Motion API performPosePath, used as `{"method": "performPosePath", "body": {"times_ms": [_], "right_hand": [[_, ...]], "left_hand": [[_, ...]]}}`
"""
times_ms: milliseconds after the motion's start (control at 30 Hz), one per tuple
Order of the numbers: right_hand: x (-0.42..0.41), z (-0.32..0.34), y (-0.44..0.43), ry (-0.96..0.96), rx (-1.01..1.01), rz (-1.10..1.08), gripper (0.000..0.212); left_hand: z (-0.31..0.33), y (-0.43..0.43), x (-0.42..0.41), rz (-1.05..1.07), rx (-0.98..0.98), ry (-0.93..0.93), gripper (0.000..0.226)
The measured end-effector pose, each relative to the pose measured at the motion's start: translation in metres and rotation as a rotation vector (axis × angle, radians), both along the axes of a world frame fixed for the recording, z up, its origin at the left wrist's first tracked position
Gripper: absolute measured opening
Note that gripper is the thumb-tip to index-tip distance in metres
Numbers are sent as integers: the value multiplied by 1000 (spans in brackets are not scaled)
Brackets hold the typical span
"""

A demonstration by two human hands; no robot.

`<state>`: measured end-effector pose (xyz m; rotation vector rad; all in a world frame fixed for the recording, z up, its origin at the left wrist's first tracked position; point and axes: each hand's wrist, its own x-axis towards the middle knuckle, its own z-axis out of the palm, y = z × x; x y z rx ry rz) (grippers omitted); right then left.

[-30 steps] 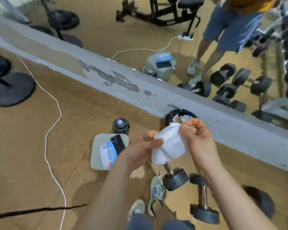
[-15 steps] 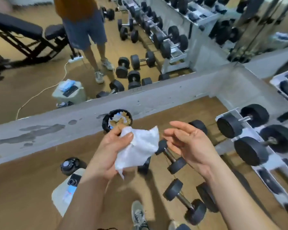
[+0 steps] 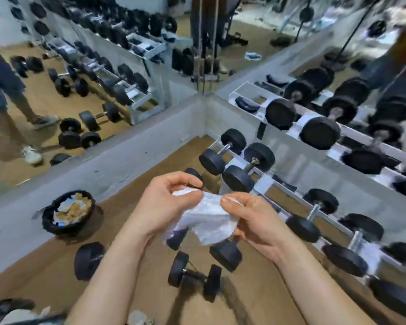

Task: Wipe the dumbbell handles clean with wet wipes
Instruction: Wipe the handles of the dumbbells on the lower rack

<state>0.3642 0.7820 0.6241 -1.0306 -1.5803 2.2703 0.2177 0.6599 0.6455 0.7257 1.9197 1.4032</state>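
A crumpled white wet wipe point(image 3: 208, 216) hangs between both hands at the centre of the view. My left hand point(image 3: 164, 205) pinches its upper left edge. My right hand point(image 3: 253, 219) grips its right side with curled fingers. Below the hands, on the tan floor, lies a small black dumbbell point(image 3: 195, 276) with a dark handle. A second dumbbell point(image 3: 225, 254) lies partly hidden under the wipe. Neither hand touches a dumbbell.
A black bin point(image 3: 67, 213) with used wipes stands at the left by the low grey wall point(image 3: 117, 170). A white rack point(image 3: 267, 181) with several black dumbbells runs along the right. A black round object point(image 3: 88, 260) lies on the floor. Mirrors above reflect a person.
The view has swung right toward the rack in the corner. My right hand, open half a second ago, has taken hold of the wipe again, so both hands hold it.
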Motion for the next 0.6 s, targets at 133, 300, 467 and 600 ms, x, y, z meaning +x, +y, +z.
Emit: {"method": "performPosePath", "body": {"times_ms": [133, 300, 467, 600], "right_hand": [[90, 10, 60, -46, 173, -239, 18], [133, -6, 100, 263, -266, -436, 31], [138, -16, 140, 325, -405, -263, 64], [120, -34, 194, 211, -311, -203, 43]], "left_hand": [[-20, 69, 75, 98, -159, 627, 9], [-40, 153, 175, -254, 17, 573, 57], [-71, 224, 182, -179, 3, 482, 31], [-90, 288, 157, -78, -91, 114, 41]]}}
